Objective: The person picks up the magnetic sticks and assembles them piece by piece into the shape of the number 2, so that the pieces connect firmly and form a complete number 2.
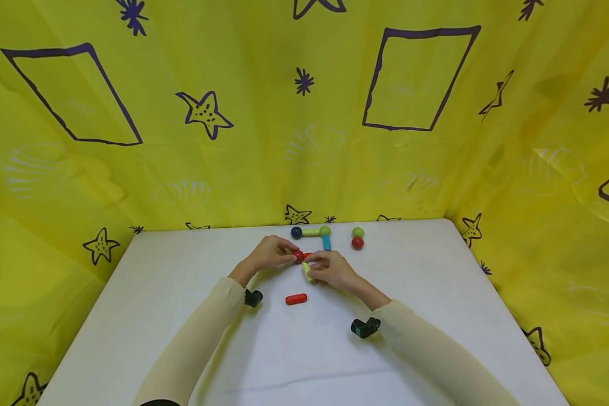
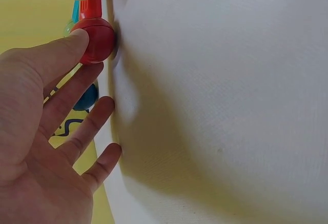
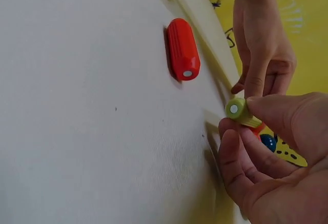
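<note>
Between its thumb and fingertips, my left hand [image 1: 273,252] pinches a red magnetic ball [image 2: 97,40]. A red magnetic rod [image 2: 91,4] extends from that ball toward my right hand [image 1: 335,269]. My right hand pinches a yellow-green magnetic rod [image 3: 237,109], whose round silvery end shows in the right wrist view. In the head view this rod hangs beside the red one; whether the two touch is hidden by the fingers. Nearer the person, a loose red rod [image 1: 296,299] lies on the white table [image 1: 223,349].
Behind the hands, a dark blue ball [image 1: 296,232], a pale green rod [image 1: 311,232], a green ball [image 1: 325,230] and a blue rod [image 1: 327,243] form a corner shape. To their right sit another green ball [image 1: 358,232] and red ball [image 1: 357,243]. A yellow curtain [image 1: 264,169] borders the table.
</note>
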`<state>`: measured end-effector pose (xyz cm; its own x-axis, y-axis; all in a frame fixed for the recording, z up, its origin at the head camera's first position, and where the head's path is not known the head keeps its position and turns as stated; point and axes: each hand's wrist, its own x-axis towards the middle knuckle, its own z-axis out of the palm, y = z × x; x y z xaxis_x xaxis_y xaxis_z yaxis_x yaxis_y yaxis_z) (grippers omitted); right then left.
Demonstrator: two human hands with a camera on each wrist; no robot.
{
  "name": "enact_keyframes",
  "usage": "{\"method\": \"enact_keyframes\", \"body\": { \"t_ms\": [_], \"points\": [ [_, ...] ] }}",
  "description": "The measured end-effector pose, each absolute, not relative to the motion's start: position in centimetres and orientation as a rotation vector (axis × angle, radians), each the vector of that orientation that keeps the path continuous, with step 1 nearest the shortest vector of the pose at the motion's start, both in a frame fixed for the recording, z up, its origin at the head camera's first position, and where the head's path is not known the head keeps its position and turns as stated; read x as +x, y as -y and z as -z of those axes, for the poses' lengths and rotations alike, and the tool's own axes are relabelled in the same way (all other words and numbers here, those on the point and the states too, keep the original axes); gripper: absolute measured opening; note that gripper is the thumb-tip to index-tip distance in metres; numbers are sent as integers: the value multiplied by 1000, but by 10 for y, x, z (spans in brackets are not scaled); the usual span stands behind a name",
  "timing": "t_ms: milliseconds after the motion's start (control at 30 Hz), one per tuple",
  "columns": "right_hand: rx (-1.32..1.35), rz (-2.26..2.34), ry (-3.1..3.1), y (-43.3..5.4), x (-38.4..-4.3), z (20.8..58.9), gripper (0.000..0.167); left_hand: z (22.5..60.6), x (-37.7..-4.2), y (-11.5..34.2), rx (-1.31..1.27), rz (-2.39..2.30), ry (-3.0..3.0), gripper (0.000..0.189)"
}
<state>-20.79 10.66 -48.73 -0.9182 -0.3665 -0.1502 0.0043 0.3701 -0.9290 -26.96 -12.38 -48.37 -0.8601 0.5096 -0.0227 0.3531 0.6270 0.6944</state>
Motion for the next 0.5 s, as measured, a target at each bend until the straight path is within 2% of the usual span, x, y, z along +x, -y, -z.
{"method": "enact_keyframes", "body": {
  "t_ms": [500],
  "points": [
    [-167, 1577, -2353, -86, -214, 490, 26, 485, -271, 124, 668, -1056, -2618, 25]
  ]
}}
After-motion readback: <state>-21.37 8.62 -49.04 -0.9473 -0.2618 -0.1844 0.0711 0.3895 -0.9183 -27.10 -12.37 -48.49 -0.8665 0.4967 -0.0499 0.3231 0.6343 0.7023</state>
